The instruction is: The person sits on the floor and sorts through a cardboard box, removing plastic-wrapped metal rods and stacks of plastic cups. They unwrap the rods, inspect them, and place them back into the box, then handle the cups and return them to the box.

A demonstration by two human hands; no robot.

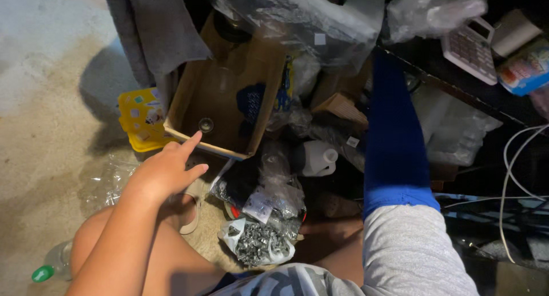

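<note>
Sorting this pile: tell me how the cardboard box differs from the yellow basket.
The box is plain brown cardboard with solid walls; the basket is bright yellow with holes in its side. The box is bigger and lies open toward the camera, with a small round thing inside; the basket sits half hidden behind it. Both are on the floor by the left hand.

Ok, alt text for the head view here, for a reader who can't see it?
A person's left hand reaches toward an open cardboard box on the floor, index finger at its rim. The right arm, in a blue and grey sleeve, stretches into cluttered plastic bags; its hand is hidden. A bag of metal hardware lies by the knees.

White calculator [470, 49], yellow basket [140, 118], green-capped bottle [52, 264]
</note>
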